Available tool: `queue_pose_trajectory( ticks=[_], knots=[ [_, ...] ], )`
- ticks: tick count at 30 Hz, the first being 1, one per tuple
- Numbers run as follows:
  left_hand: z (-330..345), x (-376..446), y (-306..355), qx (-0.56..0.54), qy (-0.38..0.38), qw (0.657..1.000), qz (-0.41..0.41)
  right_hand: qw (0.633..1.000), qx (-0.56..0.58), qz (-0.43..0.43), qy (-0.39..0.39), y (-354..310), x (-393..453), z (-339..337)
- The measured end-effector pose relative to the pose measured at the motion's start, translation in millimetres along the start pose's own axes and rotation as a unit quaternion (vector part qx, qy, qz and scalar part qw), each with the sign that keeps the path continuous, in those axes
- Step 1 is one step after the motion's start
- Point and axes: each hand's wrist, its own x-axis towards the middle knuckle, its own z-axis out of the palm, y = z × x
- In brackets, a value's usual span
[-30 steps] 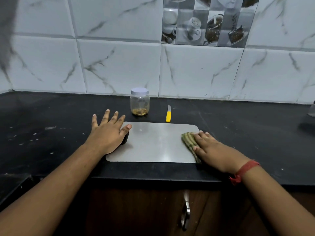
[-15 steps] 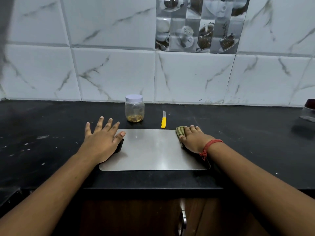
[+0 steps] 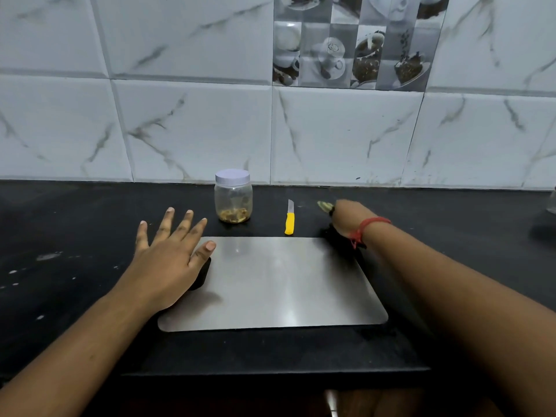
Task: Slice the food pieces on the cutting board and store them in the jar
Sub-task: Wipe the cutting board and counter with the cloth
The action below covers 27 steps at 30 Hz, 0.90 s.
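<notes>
A bare steel cutting board [image 3: 279, 284] lies on the black counter. Behind it stands a clear jar [image 3: 233, 196] with a pale screw lid on and yellowish food pieces at its bottom. A small knife [image 3: 289, 219] with a yellow handle lies to the jar's right, blade pointing at the wall. My left hand [image 3: 171, 257] rests flat with spread fingers on the board's left edge, over its dark handle. My right hand [image 3: 349, 219] is past the board's far right corner and holds a greenish cloth [image 3: 325, 206] that sticks out beyond the fingers.
The black counter [image 3: 75, 266] carries pale specks on the left. A white tiled wall [image 3: 195, 130] closes the back. A glass object [image 3: 552, 203] shows at the right edge. The counter's front edge runs just below the board.
My right hand slid the cloth along the board's right side towards the wall, then off the board onto the counter behind it. The left hand stayed in place.
</notes>
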Motion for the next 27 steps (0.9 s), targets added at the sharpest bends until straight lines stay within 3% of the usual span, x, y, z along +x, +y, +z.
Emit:
queue_pose_trajectory(
  ticks=[7, 14, 20, 24, 27],
  knots=[
    [-7.7, 49.2, 18.2, -0.017, -0.038, 0.999, -0.009, 1.000, -0.009, 0.012, 0.009, -18.3, 82.3, -9.3],
    [19.8, 87.3, 29.3, 0.002, -0.016, 1.000, -0.004, 0.998, -0.065, -0.018, 0.004, -27.8, 151.6, 4.4],
    [19.4, 90.0, 19.0, 0.009, 0.002, 1.000, -0.015, 0.987, -0.120, -0.017, -0.103, -31.6, 172.1, 26.4],
    [18.6, 87.2, 21.8, 0.014, -0.011, 1.000, -0.018, 0.993, -0.074, -0.008, -0.095, -24.5, 166.4, 21.8],
    [15.3, 81.3, 23.1, 0.015, -0.029, 0.999, -0.028, 0.999, -0.002, 0.011, -0.046, -18.0, 141.3, 12.7]
  ],
)
